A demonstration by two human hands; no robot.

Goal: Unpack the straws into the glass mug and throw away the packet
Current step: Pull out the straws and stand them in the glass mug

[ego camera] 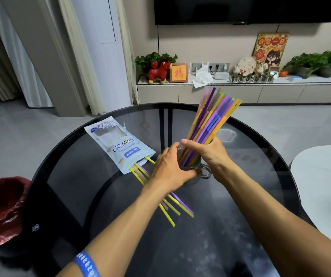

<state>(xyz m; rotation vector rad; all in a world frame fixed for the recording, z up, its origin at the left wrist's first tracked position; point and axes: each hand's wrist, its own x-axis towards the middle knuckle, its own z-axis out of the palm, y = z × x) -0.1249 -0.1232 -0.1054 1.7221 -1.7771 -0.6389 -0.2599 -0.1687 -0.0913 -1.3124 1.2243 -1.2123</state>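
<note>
A thick bunch of coloured straws (pixel 210 118) stands tilted to the right in the glass mug (pixel 204 172) at the middle of the round dark glass table (pixel 92 176). My right hand (pixel 206 154) grips the bunch just above the mug's rim. My left hand (pixel 170 168) wraps the mug's left side. The pale blue straw packet (pixel 118 142) lies flat to the left, its open end toward me. Several yellow and purple loose straws (pixel 172 208) lie partly in the packet and run under my left forearm.
A bin lined with a red bag (pixel 0 208) stands on the floor at the lower left, beside the table. A white tabletop edge (pixel 324 186) is at the right. Beyond the table a low TV cabinet (pixel 240 90) holds plants and ornaments.
</note>
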